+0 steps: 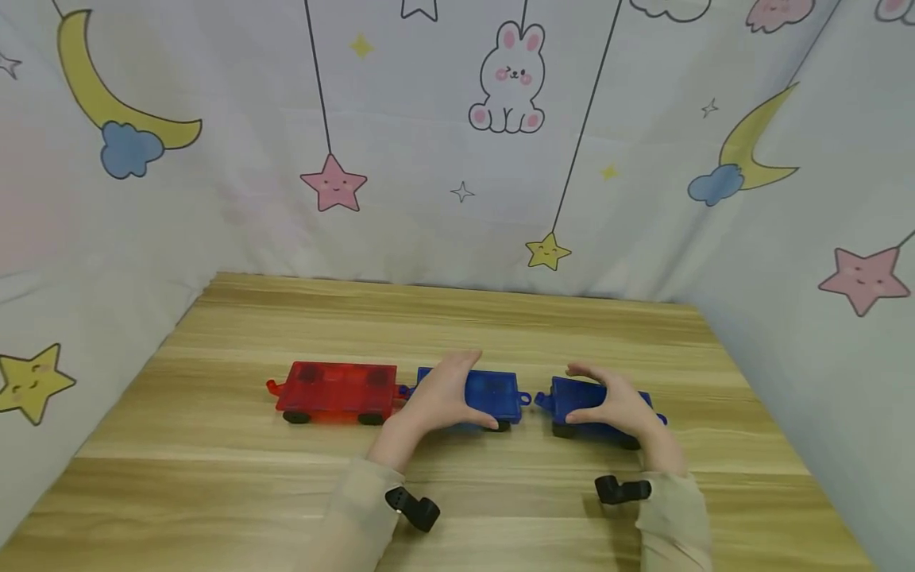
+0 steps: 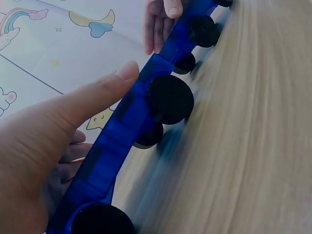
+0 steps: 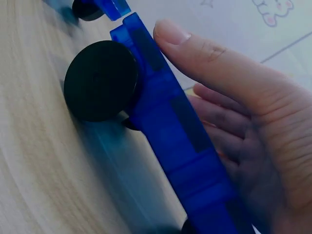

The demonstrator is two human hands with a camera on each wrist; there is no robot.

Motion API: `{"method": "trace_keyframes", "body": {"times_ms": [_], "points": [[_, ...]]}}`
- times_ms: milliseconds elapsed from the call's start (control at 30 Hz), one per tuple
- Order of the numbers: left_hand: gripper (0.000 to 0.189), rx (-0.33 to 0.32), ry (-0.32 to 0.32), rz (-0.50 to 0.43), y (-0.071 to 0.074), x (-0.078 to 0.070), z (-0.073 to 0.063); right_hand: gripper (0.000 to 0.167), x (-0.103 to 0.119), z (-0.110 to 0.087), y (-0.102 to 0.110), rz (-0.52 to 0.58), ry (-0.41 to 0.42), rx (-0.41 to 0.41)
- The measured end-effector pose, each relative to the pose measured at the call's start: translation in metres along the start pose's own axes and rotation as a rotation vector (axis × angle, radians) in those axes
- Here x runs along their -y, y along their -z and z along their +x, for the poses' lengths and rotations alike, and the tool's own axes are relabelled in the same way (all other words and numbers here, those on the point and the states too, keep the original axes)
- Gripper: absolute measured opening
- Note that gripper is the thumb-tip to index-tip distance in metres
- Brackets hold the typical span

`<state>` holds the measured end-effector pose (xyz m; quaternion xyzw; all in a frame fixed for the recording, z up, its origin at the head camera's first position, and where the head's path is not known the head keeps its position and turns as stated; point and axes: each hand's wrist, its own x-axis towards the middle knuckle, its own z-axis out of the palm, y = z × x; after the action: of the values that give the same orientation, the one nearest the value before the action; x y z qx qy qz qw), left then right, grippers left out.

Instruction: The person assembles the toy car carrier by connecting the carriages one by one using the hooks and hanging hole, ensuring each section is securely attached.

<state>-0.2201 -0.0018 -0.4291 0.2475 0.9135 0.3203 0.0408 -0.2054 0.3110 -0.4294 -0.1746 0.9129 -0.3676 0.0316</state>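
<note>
Left hand [image 1: 442,397]: bent in a C over the middle blue wagon [image 1: 493,389], thumb on the near side, fingers reaching the far side; reads as pinching it across its width.
Right hand [image 1: 620,405]: same C-shaped pinch across the right blue wagon [image 1: 577,392], thumb near side, fingers far side. How hard either hand squeezes: can't tell.
Red wagon [image 1: 339,387]: left of the left hand, untouched, in line with the middle wagon. Coupling between those two looks made up, but can't confirm it's seated.
Joint between hands: end ring [image 1: 526,399] of the middle wagon faces the front hook [image 1: 542,400] of the right wagon. Just beside each other, narrow gap, not linked.
Alignment: right wagon sits skewed, its tail end angled toward the wearer, under the right wrist.
Step in hand: my read, mating the last wagon, left hand steadying, right hand positioning.
Next move calls for: squaring the right wagon, then getting hook over ring while the left hand keeps the middle wagon put.
Risk: a shove from the right could nudge the red end out of line.
</note>
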Motion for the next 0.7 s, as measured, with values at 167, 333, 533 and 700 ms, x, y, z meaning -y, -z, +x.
{"method": "trace_keyframes", "body": {"times_ms": [167, 333, 533, 700], "points": [[0.107, 0.020, -0.010, 0.016, -0.0014, 0.0014, -0.0008, 0.082, 0.0018, 0.0019, -0.0036, 0.027, 0.016, -0.012], [0.102, 0.018, -0.032, 0.043, -0.0012, 0.0025, -0.0011, 0.080, 0.0021, 0.0021, -0.0057, 0.043, 0.019, -0.020], [0.100, 0.015, -0.028, 0.037, -0.0004, 0.0050, -0.0015, 0.078, 0.0016, 0.0029, -0.0078, 0.044, 0.028, -0.028], [0.098, 0.011, -0.016, 0.013, 0.0013, 0.0058, -0.0023, 0.076, 0.0029, 0.0039, -0.0090, 0.058, 0.027, -0.026]]}}
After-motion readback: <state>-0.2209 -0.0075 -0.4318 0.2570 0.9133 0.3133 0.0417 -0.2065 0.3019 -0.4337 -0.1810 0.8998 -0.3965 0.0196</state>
